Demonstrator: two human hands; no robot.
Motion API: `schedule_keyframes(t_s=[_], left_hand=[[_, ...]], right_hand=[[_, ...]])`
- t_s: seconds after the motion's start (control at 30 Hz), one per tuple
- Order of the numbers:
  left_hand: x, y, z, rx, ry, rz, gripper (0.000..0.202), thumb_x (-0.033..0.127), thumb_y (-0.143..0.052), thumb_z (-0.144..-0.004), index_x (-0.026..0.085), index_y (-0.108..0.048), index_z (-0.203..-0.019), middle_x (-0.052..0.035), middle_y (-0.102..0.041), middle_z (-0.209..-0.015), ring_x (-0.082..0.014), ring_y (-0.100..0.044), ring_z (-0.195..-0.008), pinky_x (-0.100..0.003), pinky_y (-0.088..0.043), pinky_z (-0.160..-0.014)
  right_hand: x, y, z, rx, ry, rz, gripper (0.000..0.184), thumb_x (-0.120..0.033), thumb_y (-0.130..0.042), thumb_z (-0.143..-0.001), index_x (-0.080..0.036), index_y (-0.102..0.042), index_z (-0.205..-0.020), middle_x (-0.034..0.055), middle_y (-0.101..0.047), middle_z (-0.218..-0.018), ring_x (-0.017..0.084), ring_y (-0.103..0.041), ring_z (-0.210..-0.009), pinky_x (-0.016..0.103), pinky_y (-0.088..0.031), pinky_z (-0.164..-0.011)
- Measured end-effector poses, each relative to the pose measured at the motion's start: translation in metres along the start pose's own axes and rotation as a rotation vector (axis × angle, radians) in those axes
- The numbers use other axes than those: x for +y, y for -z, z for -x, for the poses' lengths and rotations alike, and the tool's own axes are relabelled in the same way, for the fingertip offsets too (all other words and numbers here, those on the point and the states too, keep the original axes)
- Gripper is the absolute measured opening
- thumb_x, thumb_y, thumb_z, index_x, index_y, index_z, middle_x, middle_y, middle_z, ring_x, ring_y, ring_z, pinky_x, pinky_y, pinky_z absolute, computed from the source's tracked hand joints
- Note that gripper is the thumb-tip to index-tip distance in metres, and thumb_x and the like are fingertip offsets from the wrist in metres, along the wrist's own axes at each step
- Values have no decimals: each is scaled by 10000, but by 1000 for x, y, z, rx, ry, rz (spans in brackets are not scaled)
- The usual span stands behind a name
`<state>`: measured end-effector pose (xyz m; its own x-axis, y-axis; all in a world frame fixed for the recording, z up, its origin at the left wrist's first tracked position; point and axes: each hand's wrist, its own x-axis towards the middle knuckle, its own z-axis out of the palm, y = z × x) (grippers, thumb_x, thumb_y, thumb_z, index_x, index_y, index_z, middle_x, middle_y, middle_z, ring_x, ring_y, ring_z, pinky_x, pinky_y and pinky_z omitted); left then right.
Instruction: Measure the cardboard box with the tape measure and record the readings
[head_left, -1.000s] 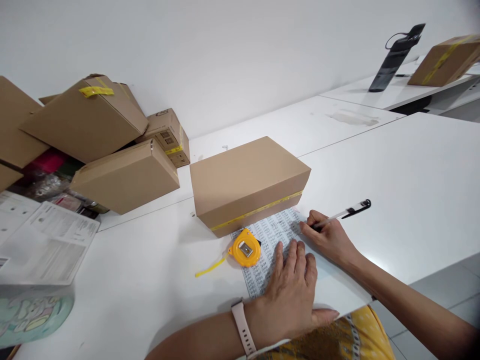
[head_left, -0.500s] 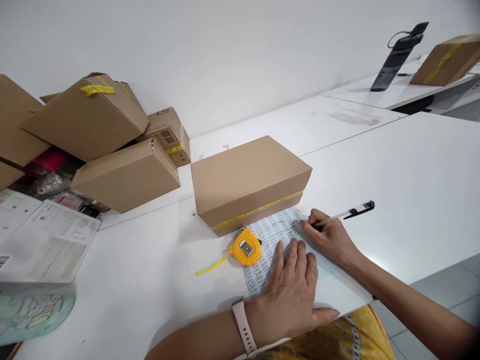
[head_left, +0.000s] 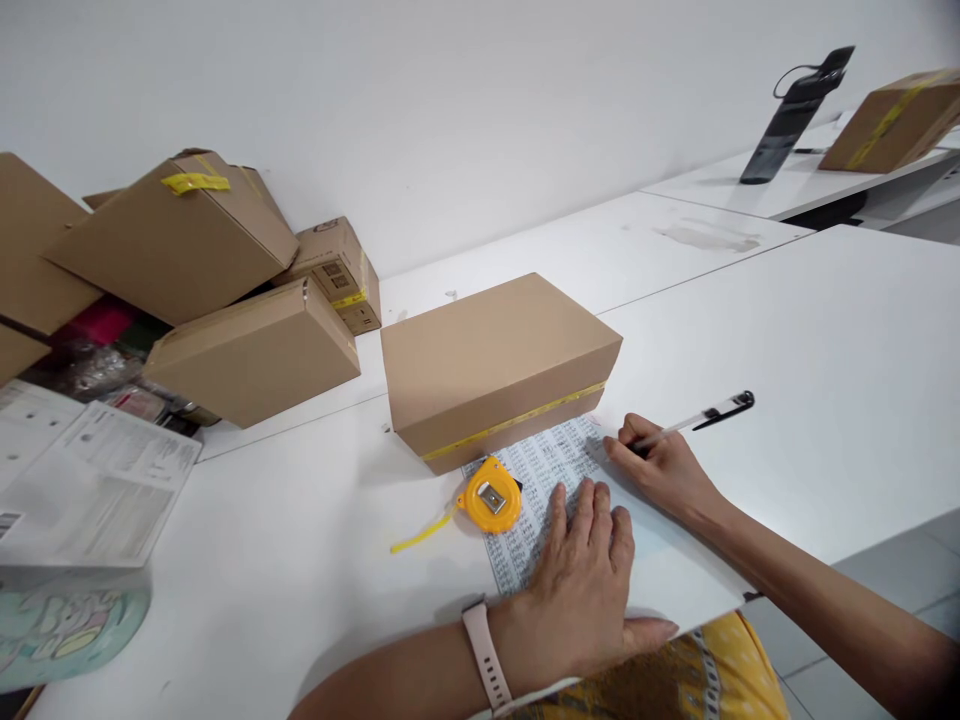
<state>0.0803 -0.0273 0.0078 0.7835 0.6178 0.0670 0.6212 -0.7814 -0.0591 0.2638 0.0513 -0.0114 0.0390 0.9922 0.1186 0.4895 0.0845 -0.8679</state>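
My right hand [head_left: 667, 470] pinches a clear pen with a black cap [head_left: 701, 418], its tip end low over a sheet of paper [head_left: 551, 460] covered in columns of handwriting. Flat on that sheet lies my left hand [head_left: 589, 570], fingers stretched out and thumb at the table edge. An orange tape measure [head_left: 491, 495] with a yellow strap rests on the paper's left side. Just beyond, a closed cardboard box [head_left: 502, 355] with yellow tape along its front covers the sheet's far edge. The pen tip is hidden by my fingers.
Several cardboard boxes [head_left: 251, 355] are piled at the left, near a printed white package [head_left: 90, 480] and a mint-coloured item [head_left: 71, 635]. At the far right, a dark water bottle [head_left: 787, 125] stands beside a taped box [head_left: 892, 125]. A wall runs behind the white table [head_left: 787, 350].
My right hand has shifted very slightly right, and the pen's capped end has tipped up a little. My left hand, tape measure and box stay in place.
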Motion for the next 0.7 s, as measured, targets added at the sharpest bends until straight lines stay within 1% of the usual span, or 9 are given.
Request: schedule_keyframes(t_s=[0.13,0.33,0.47,0.7], left_hand=[[0,0,0,-4,2,9,873,696,-218,-941,2,-336,-1458,-273,-347,-1527,-370,-235,-1466,-534,-192,-1169],[0,0,0,-6,5,13,864,690,-222,-945,2,-337,-1456,-274,-350,-1525,-370,-237,-1465,-535,-192,-1170],[-1,-1,-1,-4,6,8,870,693,-232,-941,-1,-335,-1455,-276,-355,-1520,-374,-241,-1461,-538,-194,-1168],[1,-2,-1,3,7,11,872,698,-232,-939,3,-336,-1455,-274,-356,-1521,-373,-243,-1461,-534,-196,-1168]], right_hand=[[3,-2,1,-32,34,-17,324,-382,-595,-830,-226,-406,-618,-50,-402,-542,104,-323,-514,254,-285,-467],[5,-3,0,-57,31,-8,334,-398,-593,-840,-227,-403,-625,-55,-397,-545,100,-317,-502,255,-277,-466],[5,-4,0,-56,41,-9,322,-385,-591,-842,-229,-404,-632,-57,-387,-544,103,-317,-509,254,-279,-469],[2,-2,0,-46,16,7,331,-382,-599,-824,-226,-399,-610,-55,-385,-526,101,-308,-501,252,-276,-458]])
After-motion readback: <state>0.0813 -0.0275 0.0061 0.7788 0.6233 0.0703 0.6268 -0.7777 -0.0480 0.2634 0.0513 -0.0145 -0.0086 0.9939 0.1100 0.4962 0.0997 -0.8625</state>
